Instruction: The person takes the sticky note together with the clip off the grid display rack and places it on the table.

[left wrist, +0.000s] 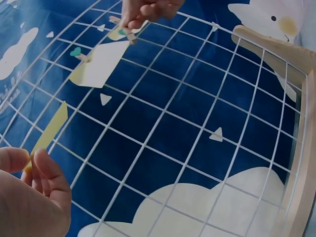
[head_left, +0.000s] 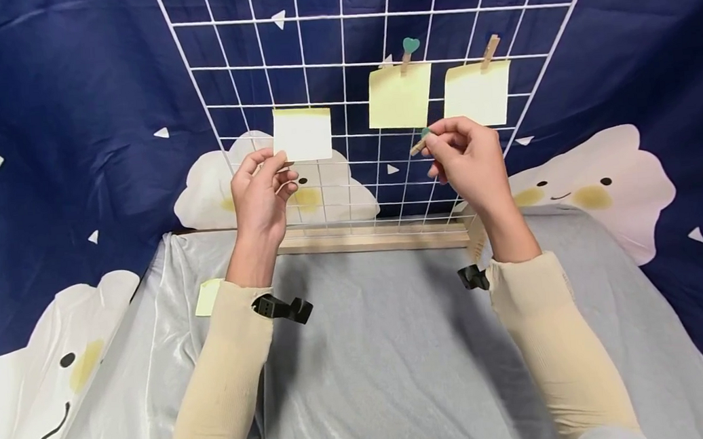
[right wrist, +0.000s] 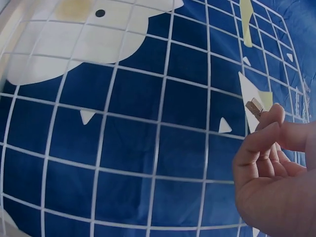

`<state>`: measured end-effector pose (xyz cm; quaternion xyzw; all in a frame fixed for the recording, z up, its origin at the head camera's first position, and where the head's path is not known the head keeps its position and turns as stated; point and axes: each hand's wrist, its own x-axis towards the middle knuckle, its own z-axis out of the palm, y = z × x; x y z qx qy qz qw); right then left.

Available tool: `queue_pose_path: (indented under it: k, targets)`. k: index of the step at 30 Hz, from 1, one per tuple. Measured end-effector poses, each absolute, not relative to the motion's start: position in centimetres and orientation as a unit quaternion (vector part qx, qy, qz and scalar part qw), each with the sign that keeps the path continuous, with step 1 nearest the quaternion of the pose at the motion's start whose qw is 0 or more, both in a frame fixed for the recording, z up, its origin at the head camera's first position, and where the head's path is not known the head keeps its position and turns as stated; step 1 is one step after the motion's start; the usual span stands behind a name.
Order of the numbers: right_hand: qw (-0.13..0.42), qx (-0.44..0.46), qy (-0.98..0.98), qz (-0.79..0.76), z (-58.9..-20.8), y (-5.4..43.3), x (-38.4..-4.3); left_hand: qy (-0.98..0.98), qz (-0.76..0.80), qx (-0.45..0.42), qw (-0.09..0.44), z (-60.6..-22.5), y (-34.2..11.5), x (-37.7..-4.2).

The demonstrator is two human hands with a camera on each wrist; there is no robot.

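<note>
Between thumb and fingers, my left hand (head_left: 262, 192) pinches the lower left corner of a pale yellow sticky note (head_left: 303, 136), held up in front of a white wire grid (head_left: 345, 63). My right hand (head_left: 473, 163) pinches a small wooden clothespin (head_left: 418, 147) with a green decoration, its wooden end poking out past the fingertips in the right wrist view. Just above the right hand, two more notes hang on the grid. One yellow note (head_left: 400, 97) is clipped by a clothespin with a green heart (head_left: 411, 45), the paler note (head_left: 477, 95) by a plain-looking clothespin (head_left: 490, 52).
The grid stands in a wooden base (head_left: 371, 238) on a table covered with grey cloth (head_left: 385, 353). Another yellow note (head_left: 209, 297) lies on the cloth beside the left forearm. Behind the grid hangs a dark blue curtain (head_left: 72, 76) with clouds and triangles.
</note>
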<state>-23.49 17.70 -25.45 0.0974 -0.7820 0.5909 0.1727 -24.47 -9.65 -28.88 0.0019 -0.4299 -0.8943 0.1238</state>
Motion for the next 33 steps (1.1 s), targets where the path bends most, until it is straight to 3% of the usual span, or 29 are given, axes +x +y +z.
queue_pose_path:
  k: [24,33]
  targets:
    - [0.201,0.088,-0.692,0.688,-29.1,22.1,-22.7,-0.441,-0.886,0.041,0.141,-32.4,-10.9,-23.0]
    - [0.188,0.055,-0.692,0.695,-30.6,23.4,-22.3,-0.441,-0.883,0.062,0.147,-34.4,-12.0,-22.3]
